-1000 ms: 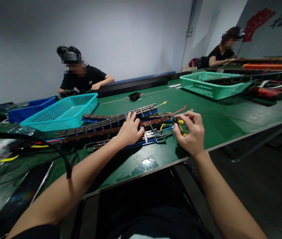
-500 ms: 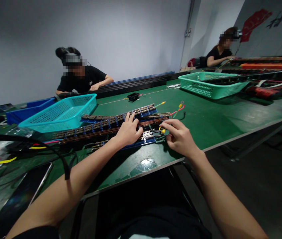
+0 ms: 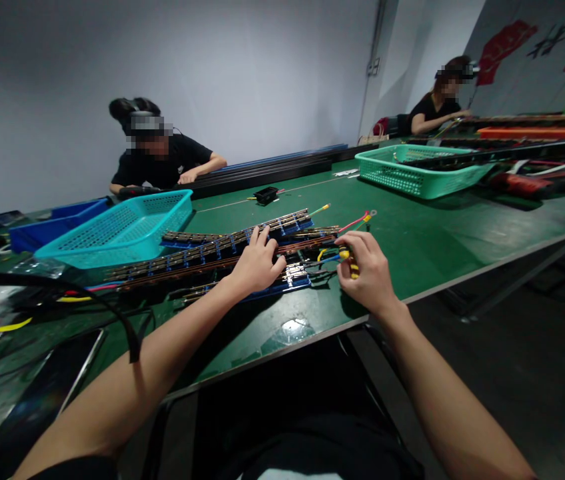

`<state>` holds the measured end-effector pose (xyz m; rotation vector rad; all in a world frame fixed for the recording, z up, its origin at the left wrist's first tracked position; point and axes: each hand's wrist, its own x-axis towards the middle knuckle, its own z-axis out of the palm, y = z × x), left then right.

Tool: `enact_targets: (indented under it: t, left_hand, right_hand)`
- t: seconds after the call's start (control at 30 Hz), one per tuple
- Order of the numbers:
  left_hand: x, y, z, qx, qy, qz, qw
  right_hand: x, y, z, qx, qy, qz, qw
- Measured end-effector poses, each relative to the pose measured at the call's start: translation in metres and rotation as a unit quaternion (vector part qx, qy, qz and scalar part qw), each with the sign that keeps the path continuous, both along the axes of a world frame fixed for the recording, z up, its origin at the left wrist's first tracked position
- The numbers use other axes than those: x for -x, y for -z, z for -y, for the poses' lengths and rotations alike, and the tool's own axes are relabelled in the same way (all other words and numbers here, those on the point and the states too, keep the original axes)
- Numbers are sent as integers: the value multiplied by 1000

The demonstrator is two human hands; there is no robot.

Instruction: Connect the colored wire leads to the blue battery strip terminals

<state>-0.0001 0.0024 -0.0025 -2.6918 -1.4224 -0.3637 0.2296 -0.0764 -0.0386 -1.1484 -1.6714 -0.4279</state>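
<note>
The left hand point(image 3: 257, 263) lies open, fingers spread, across the strip assembly point(image 3: 212, 253) at the centre of the frame, apparently to steady it against shifting. The right hand point(image 3: 370, 272), right of centre, pinches a yellow-and-black piece point(image 3: 354, 269) beside the blue wire point(image 3: 332, 258), presumably for fine control. The fingers partly hide the exact grip.

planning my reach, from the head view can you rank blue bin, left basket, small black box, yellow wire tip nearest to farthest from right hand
1. Yellow wire tip: at the right hand
2. Small black box: ahead and left
3. Left basket: farther left
4. Blue bin: beyond that basket
</note>
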Motion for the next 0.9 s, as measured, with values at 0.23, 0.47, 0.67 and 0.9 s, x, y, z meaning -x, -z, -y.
enact_targets:
  t: [0.23, 0.47, 0.67, 0.9]
  left_hand:
    - [1, 0, -1, 3, 7, 12, 1000]
    - [1, 2, -1, 1, 12, 23, 1000]
    - [0, -1, 1, 4, 16, 14, 1000]
    - [0, -1, 1, 7, 10, 7, 1000]
  right_hand:
    - [-3, 0, 1, -10, 63, -148, 987]
    - [-5, -3, 5, -9, 100, -191, 976]
    - [-6, 4, 12, 56, 53, -241, 967]
    - [16, 9, 43, -58, -7, -334, 941]
